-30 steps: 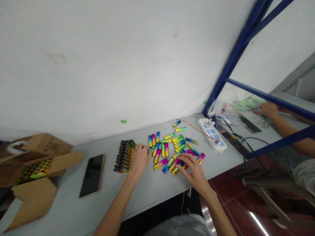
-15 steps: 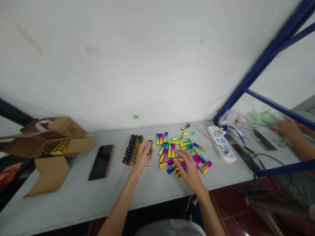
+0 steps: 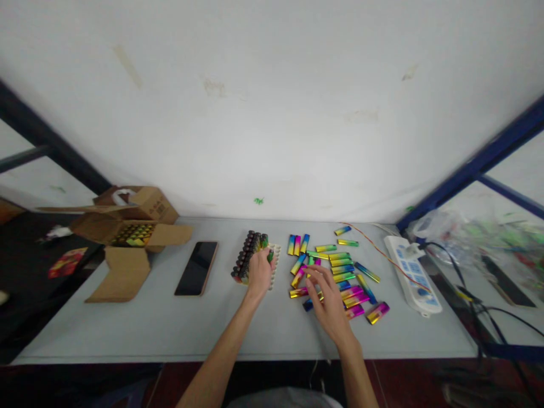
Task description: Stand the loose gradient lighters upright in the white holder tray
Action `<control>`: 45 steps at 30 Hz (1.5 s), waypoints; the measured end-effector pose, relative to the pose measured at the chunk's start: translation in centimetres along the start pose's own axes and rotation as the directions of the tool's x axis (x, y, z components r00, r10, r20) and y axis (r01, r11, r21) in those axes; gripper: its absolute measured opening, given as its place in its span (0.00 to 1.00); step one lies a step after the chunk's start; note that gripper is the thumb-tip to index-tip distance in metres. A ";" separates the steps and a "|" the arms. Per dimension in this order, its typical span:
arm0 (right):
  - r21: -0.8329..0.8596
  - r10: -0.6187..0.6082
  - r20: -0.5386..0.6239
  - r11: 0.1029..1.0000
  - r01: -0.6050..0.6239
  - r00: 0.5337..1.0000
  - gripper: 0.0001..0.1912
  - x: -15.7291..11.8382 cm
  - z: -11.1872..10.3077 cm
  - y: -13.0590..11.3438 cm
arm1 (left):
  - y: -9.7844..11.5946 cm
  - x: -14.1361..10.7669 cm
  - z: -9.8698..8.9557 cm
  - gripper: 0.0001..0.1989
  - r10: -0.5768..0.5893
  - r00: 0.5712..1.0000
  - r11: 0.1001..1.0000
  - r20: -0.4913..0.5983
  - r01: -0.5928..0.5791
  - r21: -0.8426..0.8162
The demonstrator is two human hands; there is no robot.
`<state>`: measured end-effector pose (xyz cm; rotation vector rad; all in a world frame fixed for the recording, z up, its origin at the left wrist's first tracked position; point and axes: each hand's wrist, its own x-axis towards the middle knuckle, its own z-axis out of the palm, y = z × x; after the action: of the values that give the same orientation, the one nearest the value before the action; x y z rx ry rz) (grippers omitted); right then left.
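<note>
- We see the left hand point(image 3: 260, 273) closed, its thumb and fingers pinching a small dark green piece point(image 3: 270, 255) over a pale tray point(image 3: 277, 256); we cannot tell whether the piece touches the tray;
- just left of that hand we find black-topped pieces point(image 3: 245, 255) packed upright in close rows; some lie partly hidden behind the fingers;
- we see the right hand point(image 3: 325, 292) loosely open, palm down, thumb apart from the curved fingers, over the left part of the spread of shiny sleeves point(image 3: 341, 270); we cannot tell whether its fingertips touch any of them;
- those sleeves, in blue, green, gold and magenta, lie at many angles on the grey table point(image 3: 280, 337), some side by side, others well apart;
- right of them we see a white power strip point(image 3: 410, 272) with a plug in it; a thin red and yellow wire point(image 3: 369, 246) runs across it;
- left of the upright rows lies a dark-screened phone point(image 3: 196, 268); farther left we see an open cardboard box point(image 3: 171, 235) with yellow-green pieces point(image 3: 134, 233) inside
</note>
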<state>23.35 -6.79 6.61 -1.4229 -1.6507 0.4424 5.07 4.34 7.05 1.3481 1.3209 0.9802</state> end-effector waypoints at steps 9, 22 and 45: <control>0.020 0.005 0.087 1.000 -0.006 0.996 0.14 0.6 0.7 0.5 | 0.4 -1.1 0.6 0.34 -0.213 0.977 0.922 0.022 0.208 -0.325; -0.032 -0.122 0.235 0.991 0.134 0.964 0.13 2.3 4.3 -1.0 | 4.6 -1.5 -6.7 0.16 0.248 0.969 0.968 -0.002 -0.248 -0.037; -0.261 -0.155 0.337 0.932 0.250 0.929 0.25 2.4 9.0 -1.2 | 3.6 5.4 -8.5 0.13 0.278 0.763 0.460 0.584 -0.639 0.616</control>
<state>15.54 -2.50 3.53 -1.4271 -2.1767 0.3155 -1.94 10.82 11.88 2.5893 1.0697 0.3314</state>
